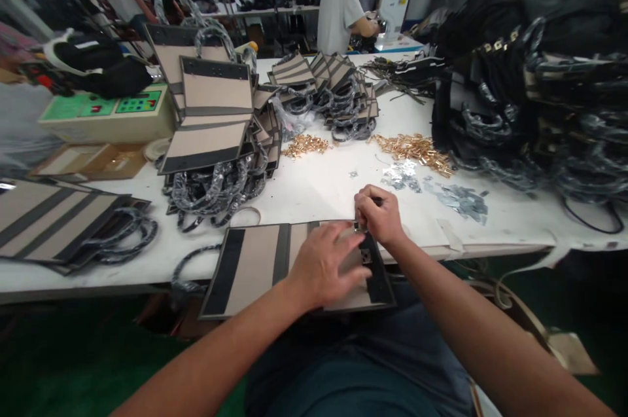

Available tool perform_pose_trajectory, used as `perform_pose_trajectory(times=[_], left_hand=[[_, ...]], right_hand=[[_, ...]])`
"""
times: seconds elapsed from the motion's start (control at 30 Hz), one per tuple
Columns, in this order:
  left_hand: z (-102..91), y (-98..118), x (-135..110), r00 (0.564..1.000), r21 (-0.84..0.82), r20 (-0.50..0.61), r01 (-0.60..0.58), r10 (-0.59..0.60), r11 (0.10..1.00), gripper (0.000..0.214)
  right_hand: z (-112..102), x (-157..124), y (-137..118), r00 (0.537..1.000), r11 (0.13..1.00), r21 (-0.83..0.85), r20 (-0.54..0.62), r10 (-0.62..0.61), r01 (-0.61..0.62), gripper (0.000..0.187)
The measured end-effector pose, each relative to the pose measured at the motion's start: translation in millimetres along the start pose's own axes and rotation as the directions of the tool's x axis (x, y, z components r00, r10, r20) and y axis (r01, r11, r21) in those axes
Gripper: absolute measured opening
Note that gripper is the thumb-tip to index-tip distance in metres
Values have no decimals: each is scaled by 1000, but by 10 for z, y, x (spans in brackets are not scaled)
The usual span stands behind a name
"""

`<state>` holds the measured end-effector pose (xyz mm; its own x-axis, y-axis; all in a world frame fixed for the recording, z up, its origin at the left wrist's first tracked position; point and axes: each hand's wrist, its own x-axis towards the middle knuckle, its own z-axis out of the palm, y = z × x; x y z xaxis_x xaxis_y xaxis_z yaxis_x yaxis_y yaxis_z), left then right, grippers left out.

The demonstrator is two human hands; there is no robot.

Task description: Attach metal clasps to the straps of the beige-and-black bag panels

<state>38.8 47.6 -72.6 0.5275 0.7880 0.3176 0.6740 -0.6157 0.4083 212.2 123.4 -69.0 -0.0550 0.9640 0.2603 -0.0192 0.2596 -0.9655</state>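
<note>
A beige bag panel with black bands [255, 266] lies flat at the near edge of the white table [314, 188], partly over my lap. My left hand [326, 266] presses on the panel's right part, fingers curled and together. My right hand [380, 214] is closed in a pinch just above the panel's black end strip, holding a small dark tool or fitting I cannot make out. A small metal piece [366, 255] shows on the black strip between my hands.
Stacks of similar panels with wrapped black handles [216, 122] stand at left and centre back. Two heaps of gold fittings [417, 148] and silver plates [461, 201] lie beyond my hands. A pile of black bags [540, 63] fills the right. A person in a white shirt [341, 8] works at the far end.
</note>
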Motion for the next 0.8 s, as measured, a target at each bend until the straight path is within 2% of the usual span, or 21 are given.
perform_pose_trajectory(times=[0.07, 0.13, 0.23, 0.57, 0.8], left_hand=[[32, 115, -234, 990, 17, 115, -91, 88, 996, 84], [79, 173, -361, 969, 45, 225, -112, 99, 993, 100], [129, 198, -380, 945, 106, 321, -105, 66, 989, 104], [116, 257, -281, 923, 141, 384, -100, 39, 985, 85], [192, 202, -334, 912, 159, 408, -121, 46, 980, 85]], right_hand=[[1, 1, 7, 1000, 1000, 17, 8, 13, -13, 31], [3, 3, 6, 1000, 1000, 20, 14, 15, -15, 32], [7, 9, -7, 1000, 1000, 13, 16, 8, -9, 33], [5, 34, -10, 1000, 1000, 0, 13, -6, 6, 33], [-7, -8, -54, 1000, 1000, 11, 20, 14, -14, 34]])
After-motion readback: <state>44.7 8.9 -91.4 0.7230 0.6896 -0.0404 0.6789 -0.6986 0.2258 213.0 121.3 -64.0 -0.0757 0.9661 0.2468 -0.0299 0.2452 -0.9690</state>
